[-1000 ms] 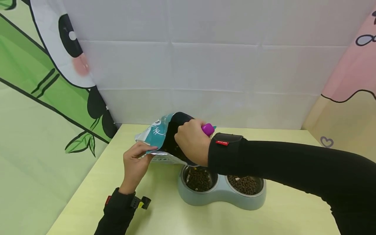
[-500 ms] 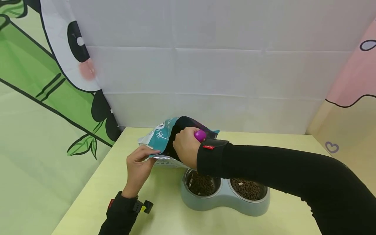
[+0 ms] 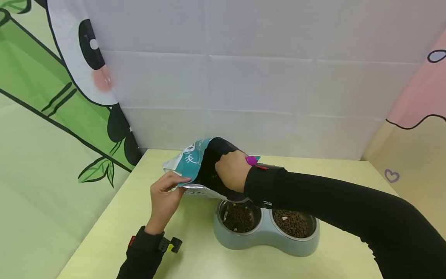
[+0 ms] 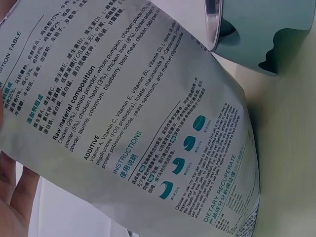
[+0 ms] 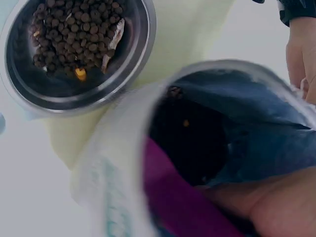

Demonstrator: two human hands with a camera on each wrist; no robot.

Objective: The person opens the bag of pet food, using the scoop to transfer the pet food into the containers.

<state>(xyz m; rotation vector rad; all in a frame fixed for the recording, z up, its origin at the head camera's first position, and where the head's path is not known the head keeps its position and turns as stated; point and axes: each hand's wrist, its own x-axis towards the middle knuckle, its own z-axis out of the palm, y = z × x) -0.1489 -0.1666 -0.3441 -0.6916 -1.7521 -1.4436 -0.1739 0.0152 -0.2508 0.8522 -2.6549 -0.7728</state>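
A teal and white pet food bag (image 3: 195, 159) is tilted with its wide mouth towards me. My left hand (image 3: 165, 199) pinches the near left edge of its opening between thumb and fingers. My right hand (image 3: 231, 170) is in the bag's mouth, gripping a purple handle (image 3: 251, 160) whose far end is hidden inside. In the right wrist view the purple handle (image 5: 182, 197) slants down into the bag, with a few pieces of kibble (image 5: 175, 92) at the inner wall. Printed text covers the bag's back (image 4: 133, 113) in the left wrist view.
A blue-grey double bowl stand (image 3: 266, 239) sits on the pale yellow table (image 3: 195, 255), just in front of the bag. Both steel bowls hold brown kibble (image 3: 240, 219); a pale, fish-like piece (image 5: 114, 42) lies in the left one. A white cloth backdrop (image 3: 258, 85) hangs behind.
My right hand has shifted left and then back right within the bag's mouth, and the purple handle has tipped with it. The left hand keeps its pinch on the bag's edge.
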